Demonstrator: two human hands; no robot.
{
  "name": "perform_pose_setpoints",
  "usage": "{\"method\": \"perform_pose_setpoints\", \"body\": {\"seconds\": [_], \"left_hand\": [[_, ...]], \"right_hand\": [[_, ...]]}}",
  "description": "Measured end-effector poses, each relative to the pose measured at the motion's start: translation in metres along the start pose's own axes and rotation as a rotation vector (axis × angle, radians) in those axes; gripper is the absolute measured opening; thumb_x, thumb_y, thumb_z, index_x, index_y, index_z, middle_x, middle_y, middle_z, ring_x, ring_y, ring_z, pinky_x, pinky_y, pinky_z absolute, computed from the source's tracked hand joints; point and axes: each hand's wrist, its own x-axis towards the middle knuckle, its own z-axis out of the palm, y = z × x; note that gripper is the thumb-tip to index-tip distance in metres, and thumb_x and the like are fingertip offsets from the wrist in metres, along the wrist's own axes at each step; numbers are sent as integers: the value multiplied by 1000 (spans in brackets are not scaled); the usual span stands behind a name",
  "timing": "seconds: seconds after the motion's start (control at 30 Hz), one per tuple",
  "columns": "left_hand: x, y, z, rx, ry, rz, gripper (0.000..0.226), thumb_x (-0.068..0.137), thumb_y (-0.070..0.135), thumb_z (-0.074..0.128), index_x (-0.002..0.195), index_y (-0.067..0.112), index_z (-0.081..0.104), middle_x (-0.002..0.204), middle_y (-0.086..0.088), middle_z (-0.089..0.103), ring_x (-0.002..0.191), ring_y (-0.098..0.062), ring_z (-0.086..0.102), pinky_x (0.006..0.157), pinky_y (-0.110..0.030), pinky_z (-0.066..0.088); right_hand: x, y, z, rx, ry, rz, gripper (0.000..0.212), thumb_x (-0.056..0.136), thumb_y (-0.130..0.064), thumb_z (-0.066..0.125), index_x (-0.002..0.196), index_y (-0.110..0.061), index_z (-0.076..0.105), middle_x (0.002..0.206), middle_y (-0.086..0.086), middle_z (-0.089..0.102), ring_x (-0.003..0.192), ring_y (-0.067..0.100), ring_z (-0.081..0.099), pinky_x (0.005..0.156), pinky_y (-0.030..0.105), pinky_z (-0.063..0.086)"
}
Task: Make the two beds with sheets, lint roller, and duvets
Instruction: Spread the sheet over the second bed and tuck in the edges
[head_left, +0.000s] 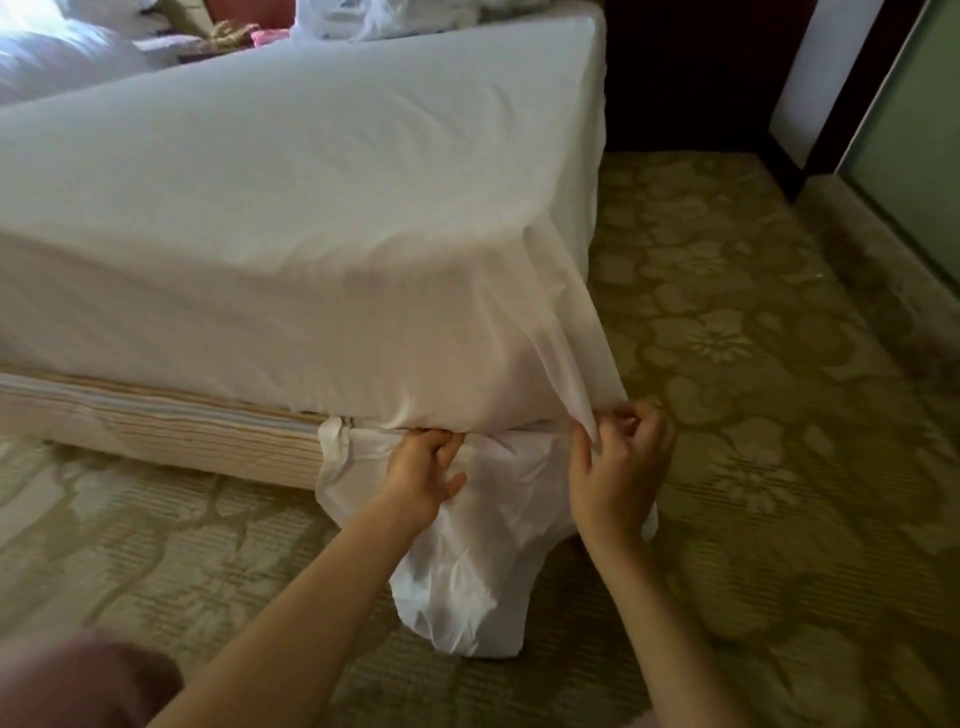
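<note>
A white sheet (291, 208) covers the mattress of the bed and hangs loose at the near corner, down to the floor (467, 597). My left hand (423, 475) pushes its fingertips with sheet fabric into the gap between the mattress and the striped bed base (171, 426). My right hand (618, 457) pinches the hanging fold of the sheet at the corner edge, fingers curled round the cloth. Left of my hands the sheet is tucked under the mattress along the near side.
Patterned green carpet (727, 364) surrounds the bed. A dark wall and a doorway with a green panel (904, 130) stand at the right. Piled white bedding (395, 15) and a pillow (57, 57) lie beyond the bed's far side.
</note>
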Motion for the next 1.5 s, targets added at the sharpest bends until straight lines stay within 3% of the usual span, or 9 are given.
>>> {"method": "perform_pose_setpoints", "body": {"seconds": [0.2, 0.33, 0.4, 0.5, 0.63, 0.83, 1.07, 1.2, 1.5], "left_hand": [[-1, 3, -8, 9, -57, -6, 30, 91, -1, 41, 92, 26, 54, 71, 11, 65, 77, -1, 60, 87, -44, 42], [4, 6, -17, 49, -142, -8, 24, 93, -1, 42, 89, 20, 53, 77, 6, 68, 88, -3, 62, 98, -54, 37], [5, 7, -22, 121, -198, 5, 20, 94, 1, 42, 97, 15, 56, 96, -5, 65, 102, -13, 59, 85, -47, 48], [-9, 13, -27, 118, -231, 14, 18, 92, 0, 42, 99, 9, 55, 79, -10, 58, 86, -21, 57, 45, -22, 47], [-44, 33, -32, 268, -255, 2, 22, 91, 19, 43, 88, 14, 64, 85, -3, 66, 69, -14, 57, 60, -26, 46], [-54, 68, -27, 1167, -450, 1074, 56, 79, 63, 48, 116, 23, 59, 102, 7, 66, 90, -12, 62, 77, -34, 53], [-20, 65, -14, 1022, -352, 1136, 37, 93, 42, 37, 72, 17, 54, 65, -10, 61, 65, -33, 58, 62, -40, 47], [-12, 50, -16, 1091, -456, 1022, 38, 99, 31, 43, 65, 16, 50, 63, -7, 59, 64, -26, 54, 61, -32, 36], [-20, 47, -13, 1204, -572, 959, 45, 99, 32, 45, 55, 25, 36, 52, 8, 42, 52, -12, 41, 57, -28, 28]], "right_hand": [[-41, -48, -25, 33, -401, -225, 11, 85, -15, 65, 76, -16, 60, 68, -4, 55, 53, 2, 42, 48, 3, 22], [-53, -78, -24, 23, -411, -235, 11, 88, -18, 60, 77, -17, 59, 68, -6, 53, 52, 0, 37, 47, 1, 18], [-55, -86, -21, -28, -468, -297, 12, 93, -22, 54, 89, -15, 62, 83, -2, 59, 59, 4, 47, 50, 7, 28], [-62, -103, -14, -95, -602, -286, 27, 101, -25, 38, 112, -13, 59, 108, 2, 57, 85, 17, 61, 70, 25, 50], [-61, -124, -8, -73, -598, -148, 29, 100, -28, 38, 113, -15, 60, 113, 1, 59, 93, 16, 62, 80, 28, 51], [-70, -147, 0, -7, -627, 15, 23, 98, -18, 44, 107, -6, 62, 103, 10, 67, 93, 17, 63, 80, 24, 48], [-53, -164, 3, 20, -804, 247, 13, 96, -19, 49, 85, -22, 53, 81, -6, 54, 94, 19, 61, 86, 30, 49], [-16, -158, -30, -358, -1176, 181, 18, 90, -29, 58, 101, -17, 65, 93, 3, 64, 83, 19, 63, 77, 32, 52], [23, -142, -54, -70, -401, 291, 18, 92, -36, 55, 81, -22, 58, 79, -1, 64, 74, 13, 63, 71, 30, 52]]}}
